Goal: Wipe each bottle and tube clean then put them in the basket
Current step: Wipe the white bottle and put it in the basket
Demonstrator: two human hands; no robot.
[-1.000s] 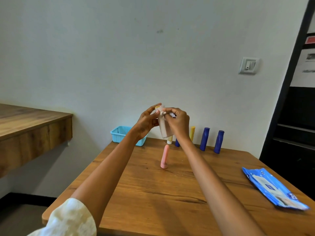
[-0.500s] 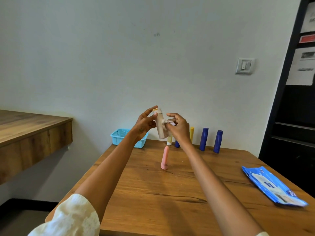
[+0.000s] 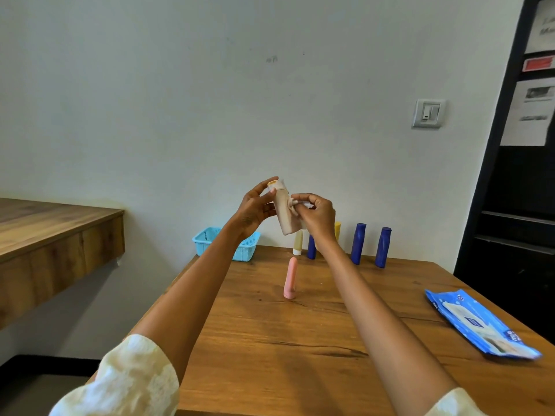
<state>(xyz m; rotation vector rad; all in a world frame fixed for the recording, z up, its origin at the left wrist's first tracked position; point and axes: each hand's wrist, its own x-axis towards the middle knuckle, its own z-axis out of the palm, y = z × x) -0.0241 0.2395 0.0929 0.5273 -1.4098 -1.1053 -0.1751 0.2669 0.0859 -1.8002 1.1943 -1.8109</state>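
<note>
The beige bottle (image 3: 285, 213) sits a little lower in the hands than it did a second ago, and it now leans so its yellow-topped end points up and to the left. The white wipe (image 3: 295, 203) was up near the top of the bottle before; now it is pressed on the middle of the bottle's side. The view has also swung a bit, so the light switch (image 3: 427, 113) and the dark shelf (image 3: 522, 187) look farther to the left than before.

The left hand (image 3: 255, 210) curls its fingers and thumb round the upper part of the bottle and holds it up in the air over the far end of the table (image 3: 300, 340). The right hand (image 3: 315, 213) pinches the wipe in bent fingers against the bottle.

On the brown wooden table, a pink tube (image 3: 290, 278) stands alone near the middle. Behind it, by the wall, stand a cream tube (image 3: 298, 243), a yellow tube (image 3: 337, 229) partly hidden by the right arm, and three blue bottles (image 3: 359, 243). The light blue basket (image 3: 226, 243) sits at the far left corner. A blue pack of wipes (image 3: 480, 324) lies flat on the right side.

The wall is plain white. A wooden counter (image 3: 54, 232) sticks out on the left. Papers (image 3: 531, 115) hang on the dark shelf.
</note>
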